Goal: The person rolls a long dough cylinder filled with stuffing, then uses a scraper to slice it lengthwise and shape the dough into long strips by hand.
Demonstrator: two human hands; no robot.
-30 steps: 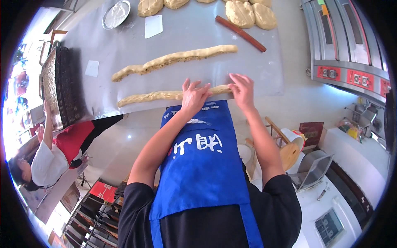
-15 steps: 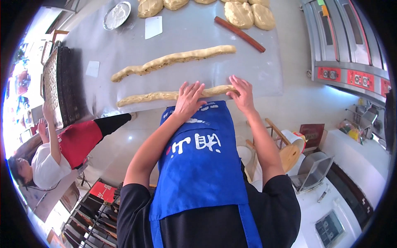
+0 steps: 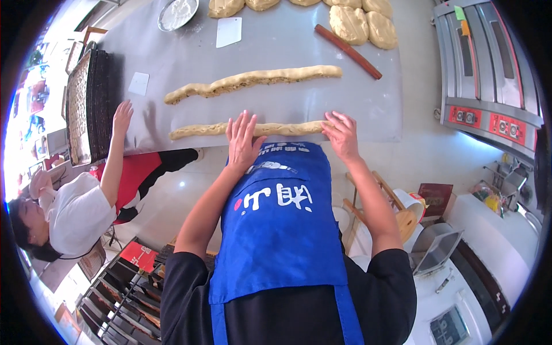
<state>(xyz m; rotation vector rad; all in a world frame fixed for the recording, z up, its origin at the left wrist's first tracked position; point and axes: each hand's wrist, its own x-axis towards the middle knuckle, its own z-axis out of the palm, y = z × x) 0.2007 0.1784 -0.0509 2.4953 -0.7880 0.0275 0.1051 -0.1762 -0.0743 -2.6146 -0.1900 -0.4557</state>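
A long thin dough rope (image 3: pixel 287 129) lies crosswise along the near edge of the metal table (image 3: pixel 374 112). Flat on its middle rests my left hand (image 3: pixel 244 139), fingers stretched forward. My right hand (image 3: pixel 342 137) is at the rope's right end, its fingers extended and slightly bent, with the fingertips touching or just over the dough. Farther back, a thicker dough rope (image 3: pixel 253 81) with a rough, speckled near side lies parallel to the first. Neither hand grips anything.
Behind the ropes are a wooden rolling pin (image 3: pixel 348 52), several dough lumps (image 3: pixel 348 26), a bowl of flour (image 3: pixel 177 14) and two white scrapers (image 3: pixel 229 32) (image 3: pixel 138 83). Stacked dark trays (image 3: pixel 95 106) stand left. A co-worker's hand (image 3: pixel 122 118) reaches over the table's left edge. Ovens (image 3: pixel 489 75) stand right.
My left hand has slid left along the near rope, while my right hand stays at its right end. The co-worker has leaned closer and stretched an arm toward the table. The view has shifted slightly.
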